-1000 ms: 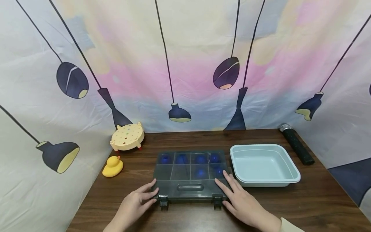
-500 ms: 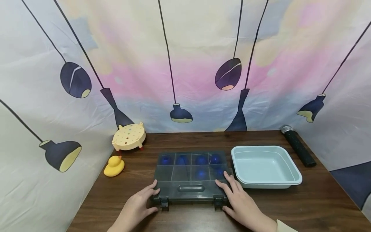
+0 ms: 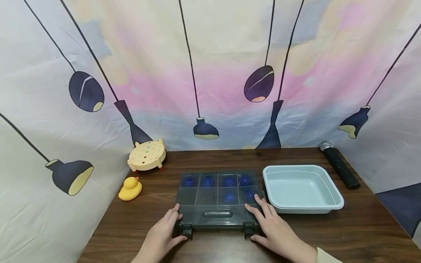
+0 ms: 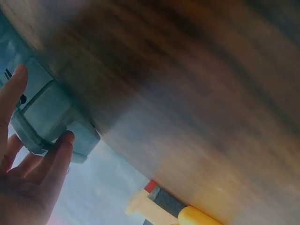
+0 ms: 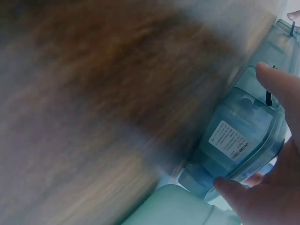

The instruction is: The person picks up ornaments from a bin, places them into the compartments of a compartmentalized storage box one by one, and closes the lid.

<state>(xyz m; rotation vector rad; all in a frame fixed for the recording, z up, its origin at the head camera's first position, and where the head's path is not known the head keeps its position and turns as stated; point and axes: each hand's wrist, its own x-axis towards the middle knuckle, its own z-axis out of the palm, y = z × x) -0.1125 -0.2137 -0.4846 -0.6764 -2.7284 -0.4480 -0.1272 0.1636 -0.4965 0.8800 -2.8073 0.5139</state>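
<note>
A dark translucent compartment case [image 3: 217, 215] lies on the table in the head view, lid down, with blue items under several compartments. My left hand [image 3: 159, 232] rests at its front left corner, fingers along the side and thumb at the left latch [image 3: 187, 231]. In the left wrist view the left hand [image 4: 35, 176] has a fingertip against the case's side wall [image 4: 79, 131]. My right hand [image 3: 274, 228] lies with spread fingers on the front right of the lid, thumb near the right latch [image 3: 248, 229]. A white label [image 5: 229, 139] shows on the case in the right wrist view.
A pale blue tray [image 3: 304, 210] stands close right of the case, with a microphone [image 3: 340, 166] beyond it. At the left are a yellow rubber duck [image 3: 130, 189] and a cream round dotted toy [image 3: 147, 156]. A printed cloth [image 3: 227, 47] hangs behind the table.
My left thumb has shifted right to the left latch, and the left hand has turned a little. The right hand keeps nearly the same place on the case. The head view shifted slightly.
</note>
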